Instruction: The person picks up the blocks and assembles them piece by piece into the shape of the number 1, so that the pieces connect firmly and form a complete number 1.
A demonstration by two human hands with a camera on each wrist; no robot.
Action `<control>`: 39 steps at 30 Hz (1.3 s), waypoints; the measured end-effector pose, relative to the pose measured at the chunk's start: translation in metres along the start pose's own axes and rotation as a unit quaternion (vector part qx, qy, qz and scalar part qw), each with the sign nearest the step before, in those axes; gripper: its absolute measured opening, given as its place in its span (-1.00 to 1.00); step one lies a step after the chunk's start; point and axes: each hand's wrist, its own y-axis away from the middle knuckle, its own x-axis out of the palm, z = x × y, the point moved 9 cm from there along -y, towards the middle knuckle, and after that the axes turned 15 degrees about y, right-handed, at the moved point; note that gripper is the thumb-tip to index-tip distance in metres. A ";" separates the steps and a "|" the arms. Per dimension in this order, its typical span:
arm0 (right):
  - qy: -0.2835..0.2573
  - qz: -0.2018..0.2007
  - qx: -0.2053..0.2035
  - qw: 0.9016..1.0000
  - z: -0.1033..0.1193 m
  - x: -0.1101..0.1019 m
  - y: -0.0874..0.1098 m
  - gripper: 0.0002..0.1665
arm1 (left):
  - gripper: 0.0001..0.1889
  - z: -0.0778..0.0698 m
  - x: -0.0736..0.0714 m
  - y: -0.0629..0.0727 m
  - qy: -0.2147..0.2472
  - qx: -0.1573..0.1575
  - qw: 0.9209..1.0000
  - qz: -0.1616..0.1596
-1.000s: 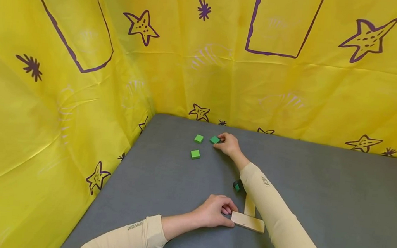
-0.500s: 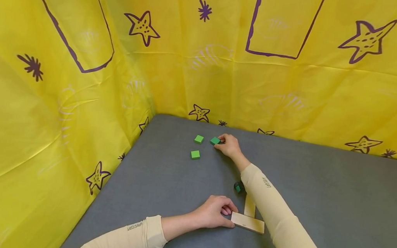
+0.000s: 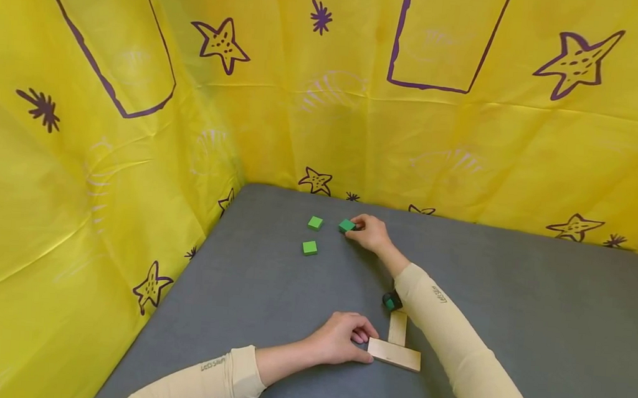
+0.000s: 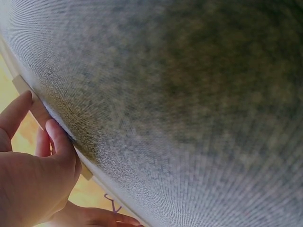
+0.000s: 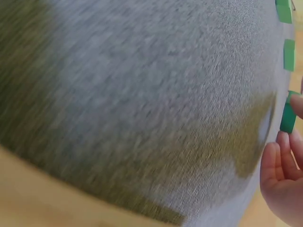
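Note:
In the head view my left hand (image 3: 342, 338) holds the left end of a pale wooden block (image 3: 393, 354) between thumb and fingers. Behind it a second wooden block (image 3: 397, 328) runs away from me, the two forming a T. Farther off, my right hand (image 3: 371, 234) pinches a dark green block (image 3: 347, 225). Two light green blocks, one at the back (image 3: 315, 223) and one nearer (image 3: 309, 247), lie left of it. The left wrist view shows thumb and fingers at the wooden block (image 4: 38, 111). In the right wrist view, fingertips grip the dark green block (image 5: 288, 116).
A grey cloth-like surface (image 3: 267, 282) spreads under everything. Yellow sheets (image 3: 347, 132) printed with starfish stand along its back and left edges. A small dark round thing (image 3: 391, 301) with a green patch shows beside the right sleeve (image 3: 454, 341).
The dark green block has slid slightly right with my right hand, widening its gap from the light green ones. My left hand stays on the wooden block. The head view has shifted a little.

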 end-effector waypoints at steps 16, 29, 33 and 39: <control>-0.030 0.013 0.021 0.999 -0.026 -0.015 0.019 -0.51 | -0.69 0.000 0.001 0.001 -0.002 0.000 1.000 -0.001; -0.038 0.013 0.017 0.999 -0.042 -0.023 0.037 -0.50 | -0.69 -0.003 0.003 0.002 -0.005 0.004 1.000 -0.003; -0.044 0.017 0.013 0.999 -0.044 -0.025 0.044 -0.50 | -0.69 -0.002 0.003 0.001 -0.004 -0.001 1.000 -0.002; -0.045 0.022 0.014 0.999 -0.052 -0.029 0.053 -0.49 | -0.70 -0.001 0.002 0.001 0.003 -0.007 1.000 -0.003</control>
